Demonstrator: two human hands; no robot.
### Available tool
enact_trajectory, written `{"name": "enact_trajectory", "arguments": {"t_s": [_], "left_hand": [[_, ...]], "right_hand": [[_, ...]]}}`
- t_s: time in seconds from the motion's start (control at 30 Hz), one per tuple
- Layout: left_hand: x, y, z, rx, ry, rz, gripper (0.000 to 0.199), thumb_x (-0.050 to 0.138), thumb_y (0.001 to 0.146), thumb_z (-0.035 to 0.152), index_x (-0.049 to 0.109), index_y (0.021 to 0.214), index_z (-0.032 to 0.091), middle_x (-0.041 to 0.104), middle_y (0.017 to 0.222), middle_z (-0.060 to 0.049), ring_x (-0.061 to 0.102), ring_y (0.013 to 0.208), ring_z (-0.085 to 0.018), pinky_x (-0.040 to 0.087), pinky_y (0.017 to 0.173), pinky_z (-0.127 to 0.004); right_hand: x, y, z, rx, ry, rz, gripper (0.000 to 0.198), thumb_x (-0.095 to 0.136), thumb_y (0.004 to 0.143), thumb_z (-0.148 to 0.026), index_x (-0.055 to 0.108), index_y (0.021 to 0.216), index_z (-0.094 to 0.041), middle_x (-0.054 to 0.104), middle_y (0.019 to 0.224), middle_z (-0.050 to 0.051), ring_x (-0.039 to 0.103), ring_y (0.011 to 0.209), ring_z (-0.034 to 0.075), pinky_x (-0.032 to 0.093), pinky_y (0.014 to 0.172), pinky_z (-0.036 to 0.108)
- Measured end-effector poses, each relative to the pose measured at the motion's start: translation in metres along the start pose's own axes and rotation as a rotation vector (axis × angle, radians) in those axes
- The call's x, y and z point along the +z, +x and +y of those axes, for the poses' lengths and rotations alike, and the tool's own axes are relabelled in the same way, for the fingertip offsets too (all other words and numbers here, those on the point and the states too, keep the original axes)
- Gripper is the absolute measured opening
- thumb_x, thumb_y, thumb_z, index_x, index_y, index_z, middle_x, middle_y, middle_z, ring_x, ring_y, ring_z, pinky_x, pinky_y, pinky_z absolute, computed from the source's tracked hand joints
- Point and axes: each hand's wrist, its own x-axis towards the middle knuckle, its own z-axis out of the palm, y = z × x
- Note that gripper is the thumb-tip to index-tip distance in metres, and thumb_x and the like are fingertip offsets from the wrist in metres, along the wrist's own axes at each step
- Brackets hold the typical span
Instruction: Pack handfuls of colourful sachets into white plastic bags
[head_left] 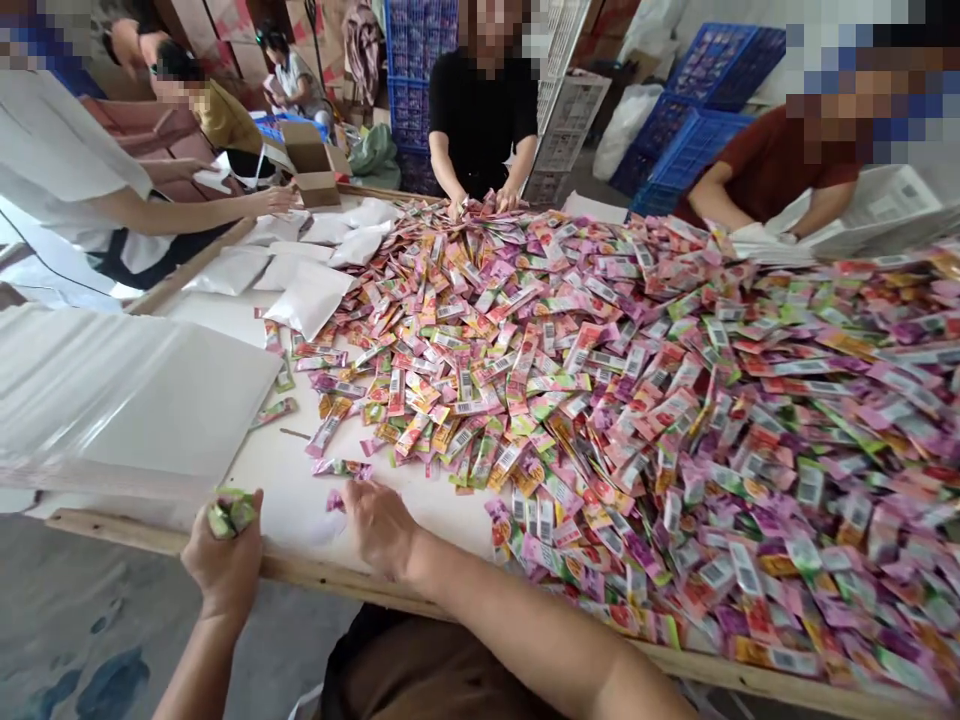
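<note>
Close to the table's front edge, my left hand (223, 560) is closed around green stick sachets (231, 514), whose ends stick out at the top of the fist. To the right of it, my right hand (377, 525) bends low over the white tabletop (292, 500). Its fingers are closed on a purple stick sachet (335, 501), of which a short end shows on the left. Another purple sachet (341, 468) lies just beyond those fingers. A wide heap of colourful stick sachets (540, 380) spreads across the table, in pink, orange, green and purple.
A stack of white sheets in clear plastic (135, 400) stands at the left. Filled white bags (304, 295) lie behind it, near an open cardboard box (311, 165). Several people work around the table. Blue crates (697, 130) stand at the back. A wooden rail (330, 575) edges the table.
</note>
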Motion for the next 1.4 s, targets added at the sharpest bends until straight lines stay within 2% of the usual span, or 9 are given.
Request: {"name": "enact_trajectory", "arguments": {"t_s": [0.1, 0.27, 0.4, 0.53, 0.67, 0.87, 1.03, 1.23, 1.4], "left_hand": [[0.010, -0.003, -0.007, 0.066, 0.006, 0.081, 0.032, 0.065, 0.076, 0.054, 0.053, 0.081, 0.025, 0.054, 0.073, -0.001, 0.053, 0.070, -0.022, 0.036, 0.070, -0.033], [0.015, -0.005, -0.015, 0.143, 0.023, 0.046, 0.028, 0.062, 0.081, 0.052, 0.055, 0.083, 0.025, 0.058, 0.073, -0.001, 0.056, 0.068, -0.021, 0.036, 0.067, -0.030], [0.019, -0.004, -0.021, 0.148, 0.085, 0.020, 0.026, 0.060, 0.084, 0.051, 0.054, 0.082, 0.026, 0.057, 0.071, -0.001, 0.054, 0.062, -0.020, 0.034, 0.061, -0.028], [0.023, -0.004, -0.028, 0.164, 0.161, -0.067, 0.024, 0.057, 0.085, 0.050, 0.055, 0.085, 0.027, 0.060, 0.071, -0.002, 0.056, 0.060, -0.021, 0.034, 0.057, -0.027], [0.025, -0.006, -0.037, 0.153, 0.130, -0.052, 0.020, 0.057, 0.086, 0.047, 0.056, 0.089, 0.027, 0.065, 0.074, -0.003, 0.061, 0.066, -0.023, 0.038, 0.060, -0.027], [0.029, -0.010, -0.046, 0.096, 0.133, -0.092, 0.019, 0.057, 0.084, 0.043, 0.058, 0.096, 0.028, 0.068, 0.077, -0.002, 0.064, 0.071, -0.023, 0.042, 0.061, -0.027], [0.028, -0.009, -0.049, 0.118, 0.158, -0.087, 0.015, 0.057, 0.083, 0.035, 0.057, 0.097, 0.028, 0.068, 0.075, -0.001, 0.063, 0.068, -0.022, 0.042, 0.061, -0.026], [0.030, -0.008, -0.051, 0.187, 0.139, -0.012, 0.014, 0.057, 0.082, 0.034, 0.058, 0.093, 0.026, 0.066, 0.072, -0.001, 0.063, 0.066, -0.021, 0.041, 0.061, -0.026], [0.027, -0.006, -0.041, 0.214, 0.112, 0.013, 0.013, 0.057, 0.080, 0.033, 0.059, 0.089, 0.025, 0.067, 0.076, -0.003, 0.062, 0.067, -0.021, 0.041, 0.062, -0.027]], "right_hand": [[-0.005, 0.039, -0.007, 0.157, -0.023, 0.024, 0.021, 0.055, 0.092, -0.022, 0.055, 0.110, -0.011, 0.066, 0.100, 0.011, 0.061, 0.094, 0.024, 0.049, 0.084, 0.036], [-0.004, 0.067, -0.008, 0.178, -0.041, -0.113, 0.018, 0.055, 0.086, -0.012, 0.060, 0.103, -0.012, 0.068, 0.106, 0.015, 0.062, 0.105, 0.030, 0.049, 0.090, 0.044], [-0.020, 0.107, 0.017, 0.308, 0.045, -0.081, 0.033, 0.055, 0.088, -0.018, 0.051, 0.120, -0.012, 0.073, 0.095, 0.011, 0.070, 0.084, 0.024, 0.052, 0.078, 0.036], [-0.034, 0.168, 0.048, 0.434, 0.032, 0.002, 0.028, 0.062, 0.086, -0.025, 0.058, 0.112, -0.014, 0.073, 0.103, 0.014, 0.070, 0.094, 0.026, 0.051, 0.079, 0.033], [-0.035, 0.185, 0.071, 0.404, 0.047, -0.015, 0.024, 0.078, 0.074, -0.025, 0.066, 0.094, -0.017, 0.072, 0.106, 0.013, 0.068, 0.100, 0.026, 0.051, 0.080, 0.030], [-0.044, 0.222, 0.094, 0.399, 0.078, 0.038, 0.034, 0.060, 0.092, -0.029, 0.054, 0.123, -0.016, 0.071, 0.111, 0.012, 0.069, 0.096, 0.021, 0.051, 0.078, 0.029], [-0.036, 0.277, 0.086, 0.363, 0.082, -0.045, 0.029, 0.072, 0.079, -0.022, 0.066, 0.106, -0.016, 0.072, 0.110, 0.013, 0.068, 0.102, 0.025, 0.050, 0.084, 0.031], [-0.015, 0.219, 0.077, 0.386, 0.117, -0.116, 0.023, 0.078, 0.067, -0.020, 0.070, 0.088, -0.012, 0.074, 0.098, 0.016, 0.070, 0.092, 0.026, 0.051, 0.076, 0.030], [-0.034, 0.150, 0.079, 0.348, 0.265, -0.044, 0.012, 0.075, 0.064, -0.019, 0.066, 0.072, -0.015, 0.070, 0.078, 0.005, 0.064, 0.075, 0.018, 0.047, 0.066, 0.025]]}}
